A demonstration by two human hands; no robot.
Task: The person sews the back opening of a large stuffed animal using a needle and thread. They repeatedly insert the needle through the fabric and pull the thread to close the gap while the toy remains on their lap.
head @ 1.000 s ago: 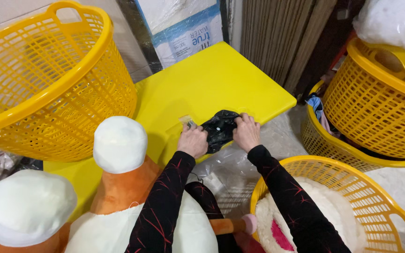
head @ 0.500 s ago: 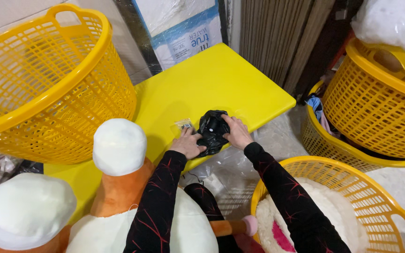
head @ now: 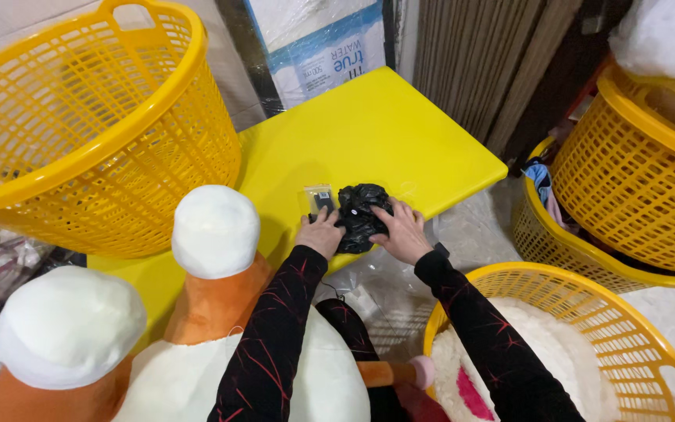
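Note:
On the near edge of the yellow table lies a crumpled black plastic bag. My left hand grips its left side and my right hand grips its right side, pressing it together. A small clear packet with a dark item inside rests on the table just above my left hand. Both arms wear black sleeves with red lines.
A big yellow basket sits on the table's left. A plush toy with white-capped orange legs lies on my lap. Another yellow basket with white plush stands at lower right, stacked yellow baskets at right, a wrapped carton behind.
My hands have drawn closer together, bunching the black bag into a tighter wad. The small clear packet is now uncovered beside my left hand.

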